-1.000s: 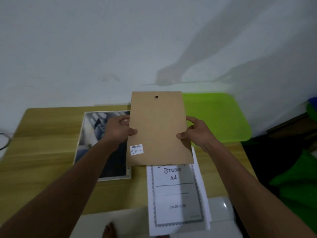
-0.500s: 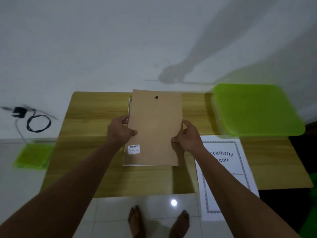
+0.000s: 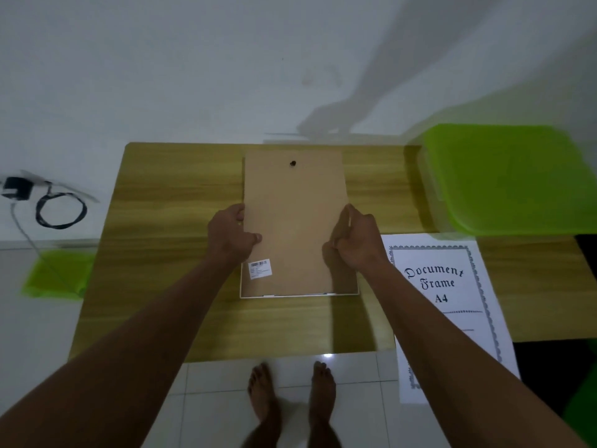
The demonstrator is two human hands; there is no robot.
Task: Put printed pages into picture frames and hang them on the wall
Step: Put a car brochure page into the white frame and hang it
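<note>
Table (image 3: 168, 253) | L hand (image 3: 231, 237), R hand (image 3: 355, 242) grip backing board (image 3: 294, 221) edges | arms fwd

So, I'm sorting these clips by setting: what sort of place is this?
Probably a room in a home: a wooden table against a plain white wall, a tiled floor under bare feet, and a charger nearby.

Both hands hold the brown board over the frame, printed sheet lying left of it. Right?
No: head view shows the printed sheet right of the brown board, not left. The left hand and right hand do hold it over the frame.
</note>
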